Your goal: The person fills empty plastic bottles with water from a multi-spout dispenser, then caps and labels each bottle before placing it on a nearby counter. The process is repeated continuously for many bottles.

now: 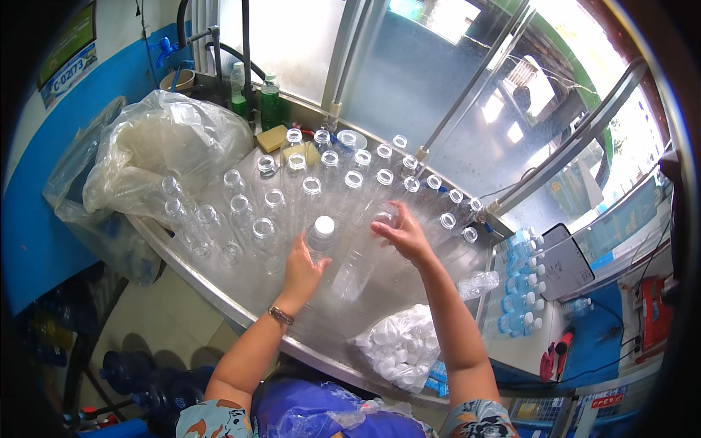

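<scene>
My left hand (304,268) is around a clear plastic bottle with a white screw cap (324,225), near the middle of the stainless steel counter (306,323). To its right, my right hand (402,232) has thumb and fingers around the upper part of another clear plastic bottle (358,268), which leans at a slant. Several uncapped clear bottles (312,189) stand behind and to both sides of my hands. Close to the counter's front edge, left of my right forearm, lies a clear bag of white caps (400,347).
A large clear plastic bag (170,148) bulges at the left. Yellow sponges (272,138) and bottles of green liquid (270,101) are at the back. Capped bottles with blue labels (520,284) stand at the right; an empty bottle (478,284) lies on its side nearby.
</scene>
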`<state>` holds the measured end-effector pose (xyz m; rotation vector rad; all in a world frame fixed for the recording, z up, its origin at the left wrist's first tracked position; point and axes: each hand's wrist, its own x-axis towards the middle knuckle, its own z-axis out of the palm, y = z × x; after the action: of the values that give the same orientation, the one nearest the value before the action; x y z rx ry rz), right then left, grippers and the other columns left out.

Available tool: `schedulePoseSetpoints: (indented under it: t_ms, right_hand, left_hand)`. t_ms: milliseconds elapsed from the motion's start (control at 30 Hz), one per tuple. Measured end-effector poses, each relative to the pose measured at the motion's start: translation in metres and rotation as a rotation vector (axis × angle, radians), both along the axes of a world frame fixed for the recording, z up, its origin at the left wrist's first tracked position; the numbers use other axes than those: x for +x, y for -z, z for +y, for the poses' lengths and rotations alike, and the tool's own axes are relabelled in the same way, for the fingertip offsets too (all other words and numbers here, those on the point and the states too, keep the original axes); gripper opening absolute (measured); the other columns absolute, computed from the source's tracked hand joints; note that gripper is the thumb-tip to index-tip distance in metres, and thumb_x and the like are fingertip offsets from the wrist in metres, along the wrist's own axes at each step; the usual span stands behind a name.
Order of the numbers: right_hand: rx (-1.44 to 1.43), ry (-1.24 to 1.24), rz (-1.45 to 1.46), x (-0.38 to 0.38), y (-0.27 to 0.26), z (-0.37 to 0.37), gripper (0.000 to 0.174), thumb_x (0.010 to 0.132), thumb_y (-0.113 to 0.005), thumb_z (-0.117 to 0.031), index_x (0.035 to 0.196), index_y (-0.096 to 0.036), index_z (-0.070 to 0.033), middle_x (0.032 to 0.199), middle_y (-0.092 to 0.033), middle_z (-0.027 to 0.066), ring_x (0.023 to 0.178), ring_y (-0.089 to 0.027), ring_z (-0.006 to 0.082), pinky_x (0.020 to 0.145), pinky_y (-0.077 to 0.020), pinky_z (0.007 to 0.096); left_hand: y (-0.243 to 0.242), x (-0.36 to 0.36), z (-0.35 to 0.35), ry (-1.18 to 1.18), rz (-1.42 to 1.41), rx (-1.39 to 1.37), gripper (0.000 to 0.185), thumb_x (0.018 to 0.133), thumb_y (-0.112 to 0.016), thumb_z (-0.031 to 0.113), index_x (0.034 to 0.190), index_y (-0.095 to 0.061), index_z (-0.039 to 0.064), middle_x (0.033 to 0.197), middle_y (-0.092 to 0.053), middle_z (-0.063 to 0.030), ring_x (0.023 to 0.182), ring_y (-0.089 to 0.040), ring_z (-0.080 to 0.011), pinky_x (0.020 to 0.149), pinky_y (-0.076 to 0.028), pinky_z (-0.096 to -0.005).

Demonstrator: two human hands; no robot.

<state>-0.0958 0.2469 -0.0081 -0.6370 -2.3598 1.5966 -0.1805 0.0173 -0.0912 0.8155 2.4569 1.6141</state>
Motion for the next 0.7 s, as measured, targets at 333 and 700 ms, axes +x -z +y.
schedulePoseSetpoints:
  t_ms: [333, 700]
  right_hand:
    - [-1.64, 0.14, -0.011, 0.025, 0.091, 0.004, 0.067, 0.095, -0.057, -0.053, 0.125, -0.049, 0.007, 0.112, -0.062, 0.0332, 0.09, -0.069, 0.0452, 0.069, -0.0648, 0.043]
    - [0.468, 0.151, 0.145, 0.021, -0.006, -0.034, 0.072, 0.076, -0.084, -0.04, 0.127, -0.051, -0.001, 0.106, -0.068, 0.0189, 0.093, -0.07, 0.0296, 0.076, -0.0561, 0.0394]
  left_hand:
    - [0.027, 0.033, -0.016, -0.032, -0.067, 0.058, 0.091, 0.083, -0.068, 0.004, 0.151, -0.009, -0.011, 0.148, -0.031, -0.034, 0.14, -0.031, -0.0461, 0.111, -0.038, -0.0453]
    - [-0.013, 0.081, -0.038, 0.388, -0.236, -0.04, 0.039, 0.076, -0.059, -0.002, 0.115, -0.062, -0.002, 0.111, -0.055, -0.0183, 0.097, -0.06, -0.031, 0.087, -0.052, -0.0384]
